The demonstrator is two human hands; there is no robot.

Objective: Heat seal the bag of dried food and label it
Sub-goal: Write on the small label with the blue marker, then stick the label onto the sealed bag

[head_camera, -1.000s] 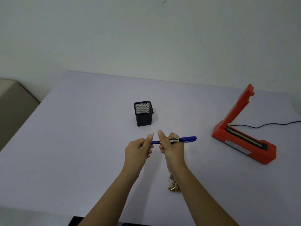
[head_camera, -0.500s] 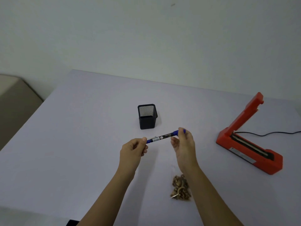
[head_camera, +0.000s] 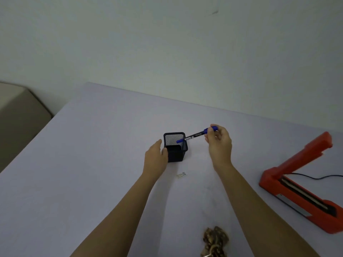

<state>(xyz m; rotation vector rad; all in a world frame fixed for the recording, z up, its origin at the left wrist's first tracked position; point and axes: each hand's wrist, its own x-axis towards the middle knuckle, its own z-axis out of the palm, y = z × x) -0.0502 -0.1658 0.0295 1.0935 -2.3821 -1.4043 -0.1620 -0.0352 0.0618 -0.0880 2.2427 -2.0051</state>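
My right hand (head_camera: 220,143) pinches a blue marker pen (head_camera: 196,135) by its far end; the pen slants down to the left, its tip over the mouth of a black mesh pen holder (head_camera: 176,153). My left hand (head_camera: 156,156) rests against the holder's left side, thumb on its front wall. A clear bag of brown dried food (head_camera: 214,242) lies at the bottom edge of the view, between my forearms. A small white label (head_camera: 181,175) lies flat on the table just in front of the holder.
An orange heat sealer (head_camera: 297,182) with its arm raised stands at the right, its black cord (head_camera: 315,176) running off to the right. The pale lilac table (head_camera: 83,164) ends at a wall behind. A beige piece of furniture (head_camera: 18,115) stands left of the table.
Both hands moved away from me toward the pen holder. My left hand let go of the pen and went to the holder's side; my right hand carried the pen over its mouth.
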